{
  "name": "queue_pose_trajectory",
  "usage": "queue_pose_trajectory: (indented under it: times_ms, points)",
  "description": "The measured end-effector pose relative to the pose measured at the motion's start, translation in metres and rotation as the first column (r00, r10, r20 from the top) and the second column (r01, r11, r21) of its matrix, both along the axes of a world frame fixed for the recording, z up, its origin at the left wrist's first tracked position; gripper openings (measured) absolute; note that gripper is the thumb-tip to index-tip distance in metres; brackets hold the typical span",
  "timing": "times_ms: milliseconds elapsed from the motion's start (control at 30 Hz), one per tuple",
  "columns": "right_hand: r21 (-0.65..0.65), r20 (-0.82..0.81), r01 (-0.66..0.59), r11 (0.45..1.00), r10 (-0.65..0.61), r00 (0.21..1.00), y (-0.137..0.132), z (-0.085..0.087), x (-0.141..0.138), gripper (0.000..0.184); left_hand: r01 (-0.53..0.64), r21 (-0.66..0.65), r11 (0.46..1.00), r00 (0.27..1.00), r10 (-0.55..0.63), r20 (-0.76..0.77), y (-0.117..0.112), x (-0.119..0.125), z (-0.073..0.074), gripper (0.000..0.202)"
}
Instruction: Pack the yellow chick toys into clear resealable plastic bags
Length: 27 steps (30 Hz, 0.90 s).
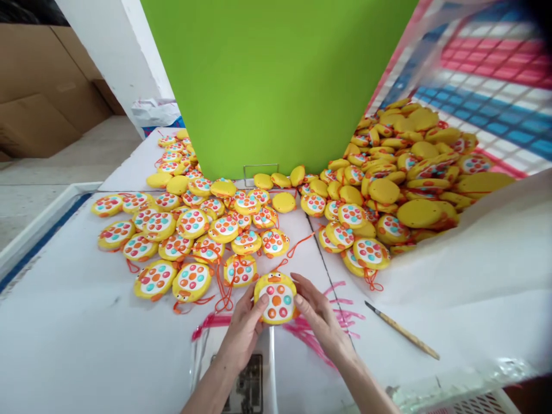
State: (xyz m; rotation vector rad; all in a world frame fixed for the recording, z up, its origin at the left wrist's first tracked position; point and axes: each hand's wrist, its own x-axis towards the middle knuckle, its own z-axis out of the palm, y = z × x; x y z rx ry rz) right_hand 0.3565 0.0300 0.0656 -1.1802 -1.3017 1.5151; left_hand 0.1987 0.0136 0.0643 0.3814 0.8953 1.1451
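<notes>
A round yellow duck-shaped toy [276, 299] with coloured bubble dots and an orange cord is held between both my hands just above the white table [77, 345]. My left hand [244, 332] grips its left edge with the fingers curled. My right hand [319, 317] grips its right edge the same way. Beneath my wrists lies a clear plastic bag [241, 374] with a dark printed label.
Several identical yellow toys are spread at left [181, 236] and heaped at right [401, 172]. A green board [276, 80] stands behind them. A thin wooden paintbrush [403, 332] lies at right. A white basket [470, 402] sits at the bottom right corner. Pink marks stain the table.
</notes>
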Motion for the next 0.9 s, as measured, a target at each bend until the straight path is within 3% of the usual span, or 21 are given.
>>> queue_pose_trajectory:
  times_ms: [100,300,433,567,700,900]
  points:
    - [-0.058,-0.134,0.026,0.998,-0.033,0.990,-0.003,-0.003,-0.006,0.042,0.013,0.038,0.999,1.000,-0.013,-0.014,-0.005,0.002,0.003,0.040]
    - [-0.045,-0.160,-0.064,0.997,0.056,0.985,0.002,-0.002,-0.009,0.045,0.045,0.071,0.996,0.981,-0.030,-0.192,-0.009,-0.001,0.008,0.046]
    - [-0.031,-0.081,0.006,0.999,-0.009,0.997,0.003,-0.002,-0.013,0.036,0.140,0.148,0.979,0.931,-0.080,-0.356,-0.007,-0.005,0.007,0.049]
    - [0.005,-0.006,-0.033,0.999,0.033,0.999,-0.002,-0.003,-0.017,0.036,0.121,0.132,0.984,0.889,-0.049,-0.455,-0.006,-0.006,0.006,0.037]
    - [0.027,-0.013,-0.062,0.998,0.063,0.998,-0.006,-0.003,-0.019,0.040,0.017,0.082,0.996,0.905,0.020,-0.424,-0.003,-0.006,0.007,0.031]
    - [-0.005,-0.132,-0.033,0.999,0.032,0.991,-0.006,-0.001,-0.020,0.043,-0.017,0.072,0.997,0.932,0.042,-0.359,0.000,-0.002,0.010,0.032]
